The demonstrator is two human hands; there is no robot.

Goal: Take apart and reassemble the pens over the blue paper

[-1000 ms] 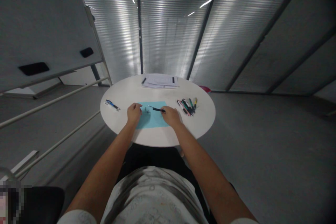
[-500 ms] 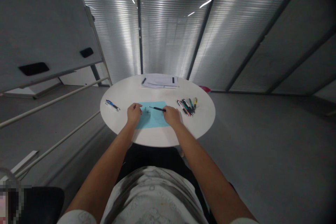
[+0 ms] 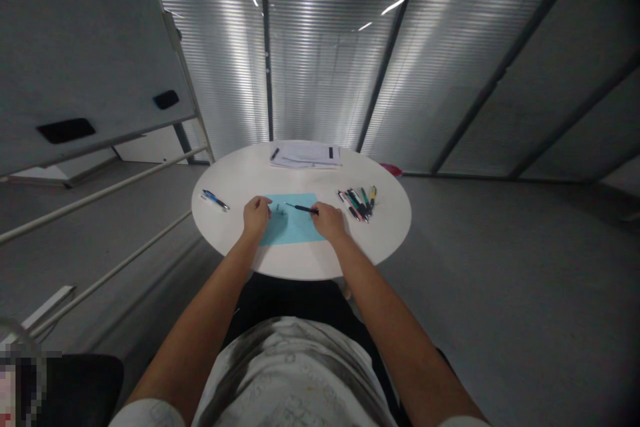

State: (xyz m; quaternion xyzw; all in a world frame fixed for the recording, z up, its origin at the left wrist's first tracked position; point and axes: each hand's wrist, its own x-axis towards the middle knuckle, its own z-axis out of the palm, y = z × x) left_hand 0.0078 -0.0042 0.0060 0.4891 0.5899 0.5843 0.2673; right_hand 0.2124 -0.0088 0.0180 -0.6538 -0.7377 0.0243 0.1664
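A light blue sheet (image 3: 295, 231) lies on the round white table (image 3: 305, 265). My right hand (image 3: 330, 220) is closed at the sheet's right edge around a slim black tool (image 3: 303, 208), whose thin pale tip points left over the sheet. At the left edge my left hand (image 3: 257, 215) rests with its fingers curled together; what they hold, if anything, is too small to tell. Between the hands, close to the left fingers, small dark marks or bits (image 3: 281, 211) show on the blue sheet.
Several pens (image 3: 357, 203) lie in a loose group on the right of the table. A blue pen (image 3: 216, 200) is at the left. Stacked papers (image 3: 305, 155) sit at the back. A large board on a metal frame (image 3: 105, 208) stands to the left.
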